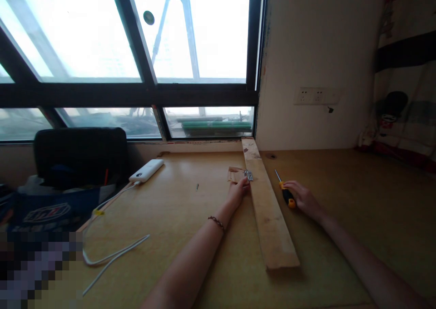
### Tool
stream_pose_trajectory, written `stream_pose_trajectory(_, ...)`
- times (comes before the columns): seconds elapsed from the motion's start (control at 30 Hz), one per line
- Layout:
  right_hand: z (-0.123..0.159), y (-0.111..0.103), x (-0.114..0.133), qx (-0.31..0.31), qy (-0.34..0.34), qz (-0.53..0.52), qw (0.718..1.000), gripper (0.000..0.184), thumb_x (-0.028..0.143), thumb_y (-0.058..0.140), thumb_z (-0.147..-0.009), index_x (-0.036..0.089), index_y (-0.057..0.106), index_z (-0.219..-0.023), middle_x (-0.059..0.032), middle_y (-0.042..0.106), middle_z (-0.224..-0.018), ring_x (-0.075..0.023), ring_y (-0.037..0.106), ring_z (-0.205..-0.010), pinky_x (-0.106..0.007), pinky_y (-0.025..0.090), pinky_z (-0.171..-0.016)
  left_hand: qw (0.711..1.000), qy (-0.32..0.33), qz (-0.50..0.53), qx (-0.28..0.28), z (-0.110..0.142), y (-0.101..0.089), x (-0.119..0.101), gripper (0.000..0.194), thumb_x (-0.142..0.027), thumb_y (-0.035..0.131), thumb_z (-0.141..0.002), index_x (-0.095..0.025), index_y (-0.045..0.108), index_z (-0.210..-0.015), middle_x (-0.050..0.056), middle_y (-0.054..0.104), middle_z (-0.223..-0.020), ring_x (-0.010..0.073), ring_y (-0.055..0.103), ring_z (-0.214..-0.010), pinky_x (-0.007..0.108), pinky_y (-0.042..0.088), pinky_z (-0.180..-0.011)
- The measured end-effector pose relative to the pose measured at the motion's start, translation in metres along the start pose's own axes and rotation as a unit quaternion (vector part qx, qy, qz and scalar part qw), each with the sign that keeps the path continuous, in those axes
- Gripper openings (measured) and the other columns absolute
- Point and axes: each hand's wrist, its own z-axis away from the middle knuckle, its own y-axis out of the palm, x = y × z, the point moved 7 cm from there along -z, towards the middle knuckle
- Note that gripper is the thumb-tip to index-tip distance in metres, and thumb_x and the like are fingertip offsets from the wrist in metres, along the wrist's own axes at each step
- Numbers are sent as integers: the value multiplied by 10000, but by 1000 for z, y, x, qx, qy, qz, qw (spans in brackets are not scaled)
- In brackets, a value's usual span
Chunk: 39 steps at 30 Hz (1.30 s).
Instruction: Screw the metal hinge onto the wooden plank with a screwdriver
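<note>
At the left of the desk, a white power bank is seen with a white cable plugged in. Farther right, a small screw is left loose. Next, a short wooden block is set beside the long wooden plank, and a metal hinge is placed at their meeting edge, where the fingers of the left hand are brought close together; whether it is gripped cannot be told. At the right, a yellow-and-black screwdriver is held in the right hand, its tip kept off the hinge. The positioning is judged done; whether anything is fastened cannot be made out at this size. One plank, one block, one screwdriver, one loose screw and apparently one hinge are counted.
</note>
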Motion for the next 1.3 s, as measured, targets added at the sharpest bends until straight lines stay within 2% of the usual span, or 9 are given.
stream_pose_trajectory(0.13, -25, 0, 25, -89, 60, -69, 992, 345, 211, 495, -803, 247, 465, -1144, -58, 562, -1145, -194, 526, -1092, -397, 395, -971, 1000, 12, -1, 13, 2, 2, -3, 369, -345, 709, -625, -130, 637, -916, 130, 665, -971, 208, 640, -823, 273, 506, -667)
stream_pose_trajectory(0.27, -72, 45, 55, -25, 12, -67, 997, 740, 281, 692, -648, 236, 326, -1289, -93, 472, -1284, -237, 407, -1229, -435, 302, -1036, 1000, 16, 1, 13, 6, 4, -6, 412, -358, 712, -615, -120, 639, -943, 138, 663, -971, 211, 642, -806, 275, 501, -654)
stream_pose_trajectory(0.43, -109, 96, 45, 30, 51, -48, 997, 1012, 228, 760, -503, 186, 221, -1358, -126, 520, -1227, -262, 440, -1181, -435, 335, -996, 999, 35, 10, -3, 12, 6, -14, 360, -297, 699, -623, -121, 649, -932, 118, 672, -945, 194, 641, -769, 251, 489, -624)
stream_pose_trajectory(0.6, -117, 103, 36, 26, 69, -22, 997, 875, 245, 707, -557, 210, 282, -1321, -86, 593, -1138, -265, 455, -1159, -469, 315, -988, 999, 32, 7, -22, 13, 5, -17, 347, -239, 686, -633, -157, 644, -967, 98, 670, -980, 208, 638, -830, 262, 502, -655)
stream_pose_trajectory(0.9, -115, 99, 35, 17, 75, 15, 997, 542, 274, 687, -599, 174, 548, -1114, -114, 494, -1176, -240, 497, -1081, -389, 360, -961, 999, 34, -26, -20, 13, 9, -12, 371, -299, 661, -681, -135, 614, -1010, 116, 653, -999, 207, 636, -812, 277, 503, -643)
stream_pose_trajectory(1.0, -115, 100, 34, 22, 79, 11, 997, 605, 326, 733, -565, 166, 545, -1117, -113, 482, -1165, -243, 497, -1073, -388, 363, -957, 994, 24, -56, -92, 20, 2, -15, 363, -331, 616, -729, -126, 571, -1025, 135, 627, -1011, 214, 622, -845, 308, 492, -698)
stream_pose_trajectory(1.07, -115, 99, 34, 23, 86, 3, 996, 672, 360, 766, -526, 169, 531, -1126, -111, 479, -1169, -244, 496, -1074, -383, 376, -942, 963, 45, -128, -233, 32, -14, -29, 425, -352, 622, -726, -135, 511, -1073, 159, 574, -1087, 241, 580, -955, 354, 463, -795)
stream_pose_trajectory(1.17, -114, 98, 35, 17, 99, -6, 995, 717, 377, 782, -501, 184, 514, -1137, -95, 486, -1167, -239, 498, -1068, -379, 386, -930, 861, 181, -291, -376, 61, -17, -76, 588, -350, 685, -664, -161, 430, -1159, 176, 438, -1247, 276, 419, -1171, 408, 336, -971)
stream_pose_trajectory(1.3, -115, 98, 36, 18, 94, 6, 995, 640, 357, 749, -551, 200, 535, -1134, -79, 485, -1144, -236, 494, -1062, -385, 366, -944, 770, 356, -489, -203, 71, 35, -119, 313, -256, 649, -686, -214, 585, -989, 105, 450, -1247, 283, 292, -1266, 447, 134, -1074)
